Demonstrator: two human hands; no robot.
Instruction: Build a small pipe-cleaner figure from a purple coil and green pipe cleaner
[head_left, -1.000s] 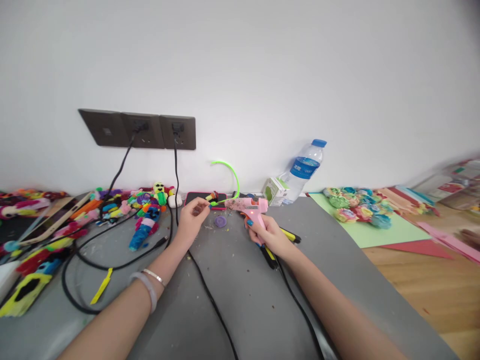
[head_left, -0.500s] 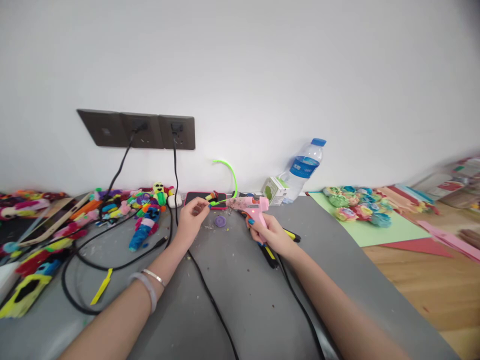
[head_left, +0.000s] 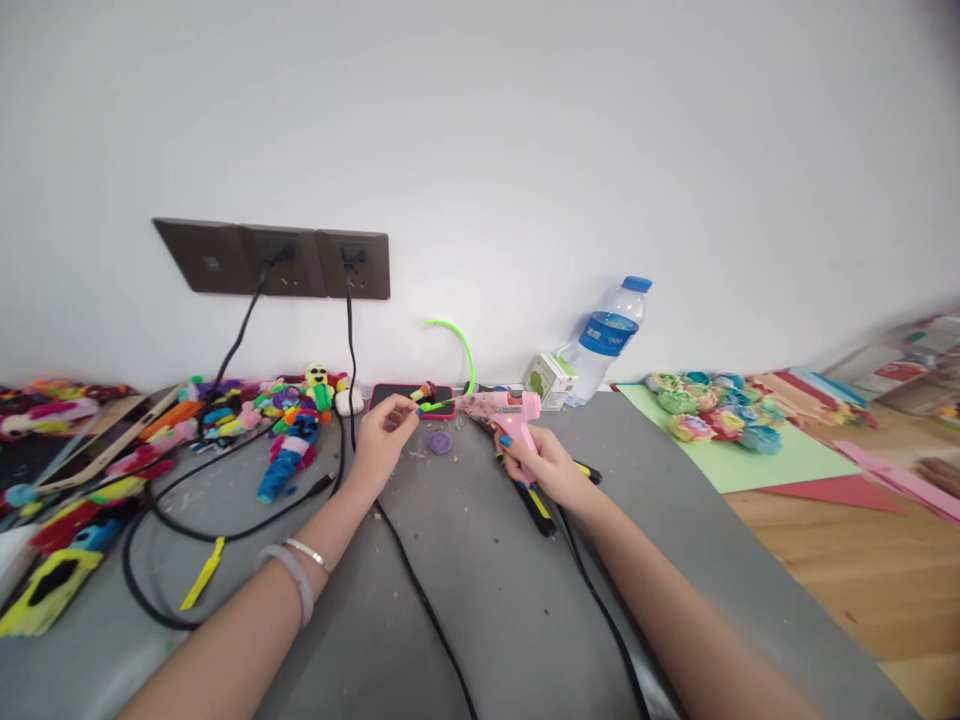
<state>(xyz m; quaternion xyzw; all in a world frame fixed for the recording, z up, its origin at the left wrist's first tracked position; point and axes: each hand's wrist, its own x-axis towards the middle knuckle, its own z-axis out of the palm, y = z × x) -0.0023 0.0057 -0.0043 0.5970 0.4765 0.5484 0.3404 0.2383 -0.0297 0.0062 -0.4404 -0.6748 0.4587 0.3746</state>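
Between the pinched fingertips of my left hand (head_left: 387, 428) is one end of a bright green pipe cleaner (head_left: 468, 358), which curves up in front of the wall. My right hand (head_left: 545, 465) is wrapped round the handle of a pink glue gun (head_left: 504, 406). The gun's dirty nozzle points left, close to the green strip; whether they touch is unclear. A phone with a red edge (head_left: 382, 393) lies behind my left fingers. Just below the gap between my hands is a purple disc (head_left: 440, 442). Black and yellow pliers (head_left: 538, 510) lie under my right hand.
Colourful pipe cleaner figures (head_left: 289, 455) and looped black cables (head_left: 176, 525) cover the left side. A water bottle (head_left: 609, 332) leans by the wall beside a small carton (head_left: 550, 380). Paper flowers (head_left: 724, 412) sit on green paper (head_left: 739, 468) at right. Another person's fingers (head_left: 939, 472) show at the right edge.
The glue gun and my right hand have shifted very slightly to the right. My left hand has stayed nearly still with the green pipe cleaner.
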